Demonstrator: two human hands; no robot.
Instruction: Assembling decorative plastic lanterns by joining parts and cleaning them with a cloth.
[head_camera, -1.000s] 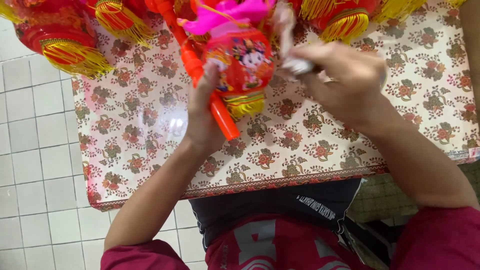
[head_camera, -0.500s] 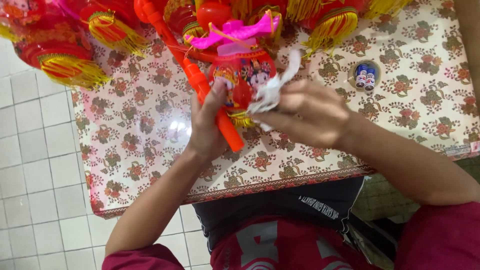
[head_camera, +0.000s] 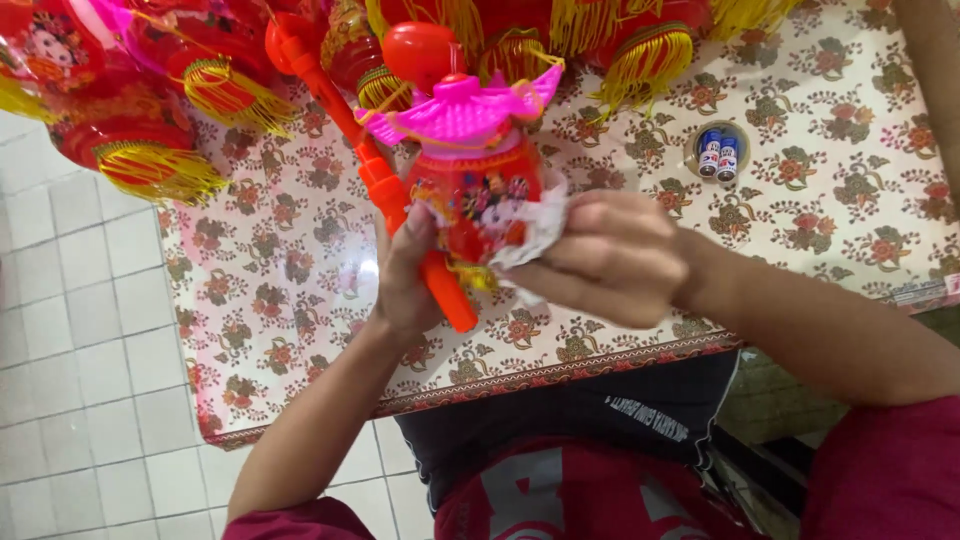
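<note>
The left hand (head_camera: 405, 285) is closed around the orange handle (head_camera: 415, 235) of a toy lantern (head_camera: 470, 185), holding it up above the desk (head_camera: 300, 300). The lantern has a red body with cartoon pictures, a pink roof with curled corners and a red ball on top. The right hand (head_camera: 610, 258) is closed on a crumpled white cloth (head_camera: 535, 235) and presses it against the right side of the lantern's body. Judging by this, the wiping of the lantern is under way: the cloth covers one side of the body, while the roof, the ball and the left side show no cloth on them. How clean any part already is, I cannot tell.

The desk carries a flowered cover in cream, red and brown. Along its far edge lie more red lanterns (head_camera: 130, 130) with yellow tassels (head_camera: 650, 60), close to the one in hand and partly behind it, so the space there is crowded. To the right, well apart from the hands, two small batteries (head_camera: 718, 152) rest in a round cap. White floor tiles (head_camera: 80, 300) show at the left.
</note>
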